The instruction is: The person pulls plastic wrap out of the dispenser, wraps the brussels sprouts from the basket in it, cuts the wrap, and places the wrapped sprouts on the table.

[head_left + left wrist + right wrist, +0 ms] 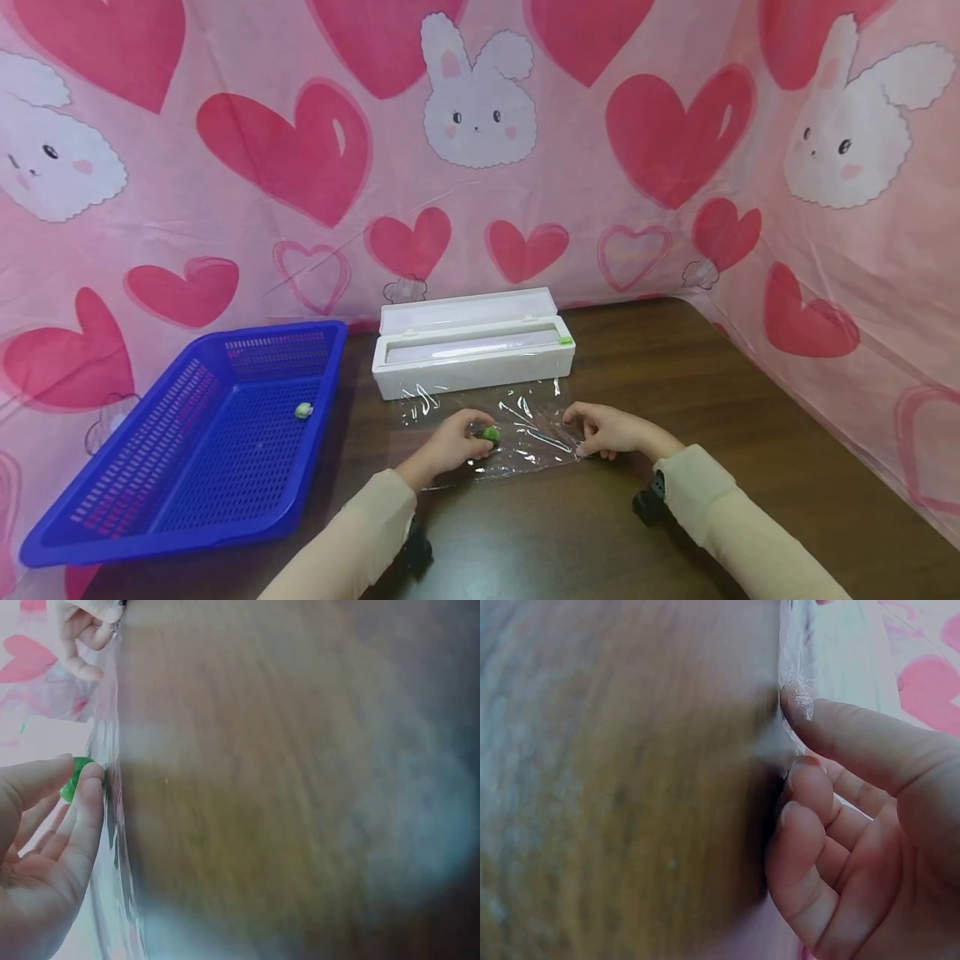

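A sheet of clear cling film [525,429] lies on the table in front of a white wrap dispenser [472,367]. My left hand [453,442] pinches a small, rounded green piece [491,434] between thumb and fingers, right over the film; its kind does not show. In the left wrist view the green piece [77,778] sits between the fingertips, close to the film. At the film's right side, my right hand [618,429] pinches the edge between thumb and curled fingers. Crumpled film [801,697] shows at the thumb tip in the right wrist view.
The dispenser's lid [468,308] stands open, with a green slider [566,341] at its right end. To the left, a blue plastic basket [318,433] holds a small pale green piece [303,410]. A pink heart-and-rabbit cloth [480,192] hangs behind the brown table [540,542].
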Demonstrator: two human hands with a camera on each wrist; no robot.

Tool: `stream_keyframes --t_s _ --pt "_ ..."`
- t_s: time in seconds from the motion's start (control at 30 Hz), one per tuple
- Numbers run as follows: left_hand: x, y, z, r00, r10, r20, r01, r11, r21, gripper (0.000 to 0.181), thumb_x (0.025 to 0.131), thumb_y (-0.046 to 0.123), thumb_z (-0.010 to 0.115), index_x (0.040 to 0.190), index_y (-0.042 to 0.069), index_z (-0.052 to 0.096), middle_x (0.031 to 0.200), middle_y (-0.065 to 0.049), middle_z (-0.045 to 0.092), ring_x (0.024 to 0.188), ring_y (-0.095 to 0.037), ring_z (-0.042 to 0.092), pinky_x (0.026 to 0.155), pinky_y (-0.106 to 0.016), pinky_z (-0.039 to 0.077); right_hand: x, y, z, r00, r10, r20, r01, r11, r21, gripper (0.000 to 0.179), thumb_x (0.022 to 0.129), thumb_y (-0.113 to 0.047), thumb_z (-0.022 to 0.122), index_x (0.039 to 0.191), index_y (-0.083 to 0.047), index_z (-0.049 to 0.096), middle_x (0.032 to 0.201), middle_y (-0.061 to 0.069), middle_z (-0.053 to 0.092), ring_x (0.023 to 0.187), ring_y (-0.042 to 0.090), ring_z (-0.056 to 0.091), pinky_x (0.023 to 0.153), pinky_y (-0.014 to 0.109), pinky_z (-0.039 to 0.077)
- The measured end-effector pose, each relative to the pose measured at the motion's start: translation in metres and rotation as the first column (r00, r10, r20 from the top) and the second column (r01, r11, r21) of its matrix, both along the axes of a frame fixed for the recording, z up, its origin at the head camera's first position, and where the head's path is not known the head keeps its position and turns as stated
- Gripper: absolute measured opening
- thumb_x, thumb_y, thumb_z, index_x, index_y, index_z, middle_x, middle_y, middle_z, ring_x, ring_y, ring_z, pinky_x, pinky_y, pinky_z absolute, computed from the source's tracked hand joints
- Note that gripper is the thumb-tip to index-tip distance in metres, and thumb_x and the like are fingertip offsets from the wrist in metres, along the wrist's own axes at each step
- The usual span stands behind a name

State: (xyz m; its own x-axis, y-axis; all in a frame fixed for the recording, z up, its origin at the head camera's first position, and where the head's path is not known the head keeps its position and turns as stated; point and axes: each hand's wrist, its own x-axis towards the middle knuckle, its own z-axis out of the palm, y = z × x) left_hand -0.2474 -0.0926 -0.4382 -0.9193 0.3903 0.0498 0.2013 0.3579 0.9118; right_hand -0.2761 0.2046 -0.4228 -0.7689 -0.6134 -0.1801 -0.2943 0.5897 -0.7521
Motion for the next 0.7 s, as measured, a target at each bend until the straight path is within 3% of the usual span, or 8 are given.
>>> stream_keyframes --t_s 0.1,0.27,0.3,0.5,0.7 --pt "0.002 -0.005 0.003 1.000 0.014 -0.001 -0.014 1.000 -0.009 0.035 0.078 -0.006 0.065 0.112 -0.006 0.056 0.095 -0.017 0.057 0.063 -0.017 0.061 0.058 -0.029 0.051 0.001 0.000 0.001 1.000 0.005 -0.006 -0.005 1.000 -0.002 0.044 0.082 -0.008 0.069 0.120 -0.004 0.047 0.063 0.002 0.048 0.047 0.014 0.045 0.044 0.029 0.042" --pt "0.004 -0.020 0.006 0.999 0.048 -0.008 -0.048 0.999 -0.019 0.033 0.081 -0.001 0.065 0.113 -0.004 0.056 0.082 -0.010 0.062 0.064 -0.017 0.060 0.059 -0.030 0.050 0.002 0.001 0.002 1.000 0.003 -0.003 -0.003 1.000 -0.023 0.043 0.083 -0.009 0.068 0.120 -0.003 0.048 0.064 0.004 0.048 0.047 0.015 0.045 0.044 0.031 0.043" --pt "0.007 -0.022 0.010 0.999 0.051 -0.010 -0.051 0.999 -0.005 0.032 0.081 -0.002 0.065 0.112 -0.006 0.056 0.081 -0.012 0.063 0.065 -0.019 0.061 0.060 -0.032 0.051 0.001 0.001 0.002 1.000 0.001 0.000 -0.001 1.000 -0.025 0.043 0.083 -0.010 0.068 0.120 -0.003 0.048 0.064 0.004 0.049 0.047 0.015 0.045 0.044 0.031 0.043" --pt "0.015 -0.041 0.010 0.997 0.076 -0.007 -0.075 0.996 0.056 0.029 0.082 -0.003 0.063 0.110 -0.009 0.056 0.098 -0.021 0.061 0.071 -0.024 0.063 0.063 -0.032 0.052 0.000 0.002 0.000 1.000 0.003 0.003 -0.002 0.999 -0.034 0.043 0.083 -0.011 0.068 0.121 -0.002 0.048 0.064 0.004 0.050 0.048 0.015 0.047 0.044 0.031 0.044" --pt "0.024 -0.059 0.005 0.997 0.065 -0.031 -0.063 0.997 0.055 0.029 0.083 -0.002 0.063 0.109 -0.011 0.055 0.096 -0.022 0.061 0.071 -0.025 0.062 0.062 -0.032 0.052 -0.001 0.004 0.001 1.000 0.009 -0.002 -0.009 0.999 -0.045 0.043 0.083 -0.012 0.068 0.120 -0.002 0.048 0.066 0.004 0.051 0.050 0.016 0.048 0.044 0.032 0.045"
